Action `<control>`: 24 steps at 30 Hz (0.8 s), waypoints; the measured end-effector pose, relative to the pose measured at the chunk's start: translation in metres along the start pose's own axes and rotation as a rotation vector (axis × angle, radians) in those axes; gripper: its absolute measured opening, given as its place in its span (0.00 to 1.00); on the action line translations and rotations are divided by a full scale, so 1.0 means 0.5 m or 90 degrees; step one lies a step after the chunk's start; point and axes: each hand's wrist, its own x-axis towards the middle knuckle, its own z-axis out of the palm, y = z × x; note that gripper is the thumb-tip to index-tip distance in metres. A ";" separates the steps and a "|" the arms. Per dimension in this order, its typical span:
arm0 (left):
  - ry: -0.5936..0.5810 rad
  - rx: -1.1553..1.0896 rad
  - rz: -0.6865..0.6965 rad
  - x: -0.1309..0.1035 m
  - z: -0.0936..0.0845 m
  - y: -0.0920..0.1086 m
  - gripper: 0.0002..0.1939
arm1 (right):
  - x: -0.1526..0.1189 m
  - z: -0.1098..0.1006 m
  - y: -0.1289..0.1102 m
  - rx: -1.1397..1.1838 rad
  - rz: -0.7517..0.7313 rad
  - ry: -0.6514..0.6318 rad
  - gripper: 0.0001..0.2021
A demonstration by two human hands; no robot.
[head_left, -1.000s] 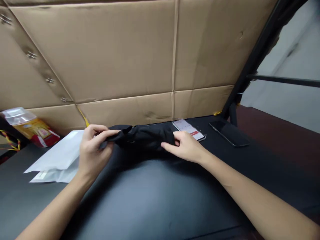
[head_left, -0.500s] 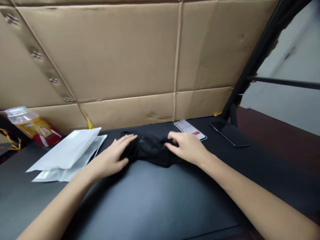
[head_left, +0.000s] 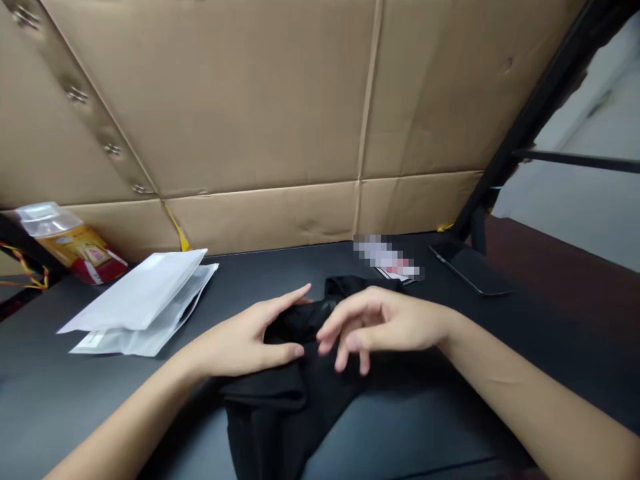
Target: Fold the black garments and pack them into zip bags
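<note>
The cloth (head_left: 325, 383) looks light and limp beneath the left hand (head_left: 245, 340) and right hand (head_left: 387, 323), fingers parted on both, probably best pinched at the fold (head_left: 267, 395) by the left thumb (head_left: 283, 355)

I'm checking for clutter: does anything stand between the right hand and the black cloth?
Nothing visible does: the right hand, loosely curled, is over the black cloth. The left hand is at the cloth's left side, and the white packet lies farther left.

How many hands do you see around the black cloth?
2. The left hand is at the left side of the black cloth, thumb and fingers spread; the right hand is over its right side, fingers loosely curled. No others show.
</note>
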 end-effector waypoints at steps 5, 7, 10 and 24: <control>0.185 0.245 0.039 0.014 -0.023 -0.028 0.27 | 0.004 -0.057 0.038 -0.547 -0.076 0.252 0.22; 0.257 0.369 0.055 0.011 -0.043 -0.027 0.19 | 0.007 -0.062 0.048 -0.615 -0.037 0.254 0.23; 0.346 0.406 0.156 -0.007 -0.064 0.008 0.12 | 0.015 -0.053 0.054 -0.637 -0.012 0.266 0.20; 0.173 0.616 0.050 0.000 -0.020 -0.006 0.20 | 0.003 -0.048 0.045 -0.649 0.085 0.261 0.23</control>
